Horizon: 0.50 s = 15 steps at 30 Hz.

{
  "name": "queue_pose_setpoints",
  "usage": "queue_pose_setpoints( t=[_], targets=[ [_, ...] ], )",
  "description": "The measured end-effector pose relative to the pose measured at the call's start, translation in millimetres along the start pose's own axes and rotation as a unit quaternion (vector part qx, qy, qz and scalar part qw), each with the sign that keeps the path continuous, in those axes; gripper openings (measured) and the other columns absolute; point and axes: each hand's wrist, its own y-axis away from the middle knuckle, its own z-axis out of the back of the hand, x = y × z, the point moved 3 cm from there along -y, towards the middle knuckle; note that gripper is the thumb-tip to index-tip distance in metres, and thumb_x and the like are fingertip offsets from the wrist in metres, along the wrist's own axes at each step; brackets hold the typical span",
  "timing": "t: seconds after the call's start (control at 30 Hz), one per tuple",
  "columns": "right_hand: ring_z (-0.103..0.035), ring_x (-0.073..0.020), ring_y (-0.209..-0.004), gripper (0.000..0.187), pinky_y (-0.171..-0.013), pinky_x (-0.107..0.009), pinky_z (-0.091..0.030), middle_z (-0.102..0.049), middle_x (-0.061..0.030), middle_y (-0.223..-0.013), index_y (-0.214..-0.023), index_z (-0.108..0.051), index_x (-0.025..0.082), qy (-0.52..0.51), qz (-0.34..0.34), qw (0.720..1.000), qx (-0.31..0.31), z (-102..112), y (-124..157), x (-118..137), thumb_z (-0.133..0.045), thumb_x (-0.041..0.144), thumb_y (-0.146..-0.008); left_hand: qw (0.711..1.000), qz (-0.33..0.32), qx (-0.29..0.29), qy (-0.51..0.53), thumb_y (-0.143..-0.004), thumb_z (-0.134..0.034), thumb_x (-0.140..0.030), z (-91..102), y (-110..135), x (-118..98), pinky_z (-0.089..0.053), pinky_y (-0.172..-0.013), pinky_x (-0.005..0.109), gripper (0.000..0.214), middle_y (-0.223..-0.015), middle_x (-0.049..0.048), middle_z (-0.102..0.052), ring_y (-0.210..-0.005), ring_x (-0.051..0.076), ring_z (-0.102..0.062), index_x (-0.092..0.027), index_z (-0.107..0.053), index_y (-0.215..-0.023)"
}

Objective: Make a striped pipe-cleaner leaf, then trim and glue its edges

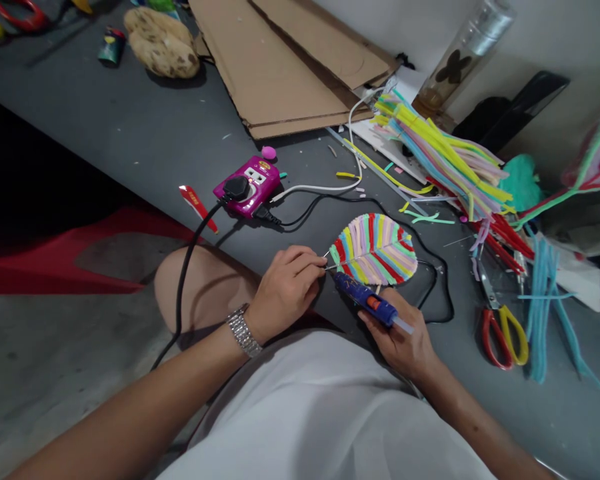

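Note:
On the grey table lies a leaf shape [375, 248] made of striped, many-coloured pipe cleaners, with thin wire along its middle and at its left tip. My left hand [290, 283], a metal watch on its wrist, pinches the wire ends at that tip. In my right hand [400, 333] is a blue glue gun [363, 297] with a clear glue stick poking out of its back. Its nozzle points up and left, close to the leaf's lower left edge. Whether the nozzle touches the leaf I cannot tell.
A purple power socket [250, 187] with black cables stands left of the leaf. Cardboard sheets [290, 73] lie behind. To the right are a pipe cleaner bundle [440, 147], scissors [503, 327] and blue pipe cleaners [543, 307]. A red-handled cutter-like strip [198, 208] rests near the table edge.

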Motion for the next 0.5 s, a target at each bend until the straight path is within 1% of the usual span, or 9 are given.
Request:
queue_pose_setpoints(
  t=[0.33,0.5],
  targets=[
    [-0.054,-0.0159,-0.066,0.016,-0.059,-0.028,-0.040,-0.056,-0.0015,-0.077,-0.090,-0.055,0.022,0.001,0.009,1.000,-0.010,-1.1,1.1,-0.9,-0.059,0.034,-0.099,1.000,0.003,0.007,0.008,-0.087,-0.060,-0.001,-0.5,0.8,0.6,-0.051,-0.082,0.043,0.020,-0.110,0.0091,-0.076,-0.105,0.027,-0.063,-0.017,-0.063,-0.099],
    [-0.055,-0.0153,-0.066,0.016,-0.059,-0.028,-0.041,-0.057,-0.0011,-0.077,-0.089,-0.054,0.022,-0.005,0.006,1.000,-0.011,0.1,0.1,-1.0,-0.059,0.034,-0.099,1.000,0.012,0.011,0.009,-0.087,-0.059,-0.001,-1.3,0.9,1.7,-0.051,-0.082,0.043,0.021,-0.110,0.0083,-0.076,-0.106,0.026,-0.064,-0.019,-0.064,-0.098]
  ],
)
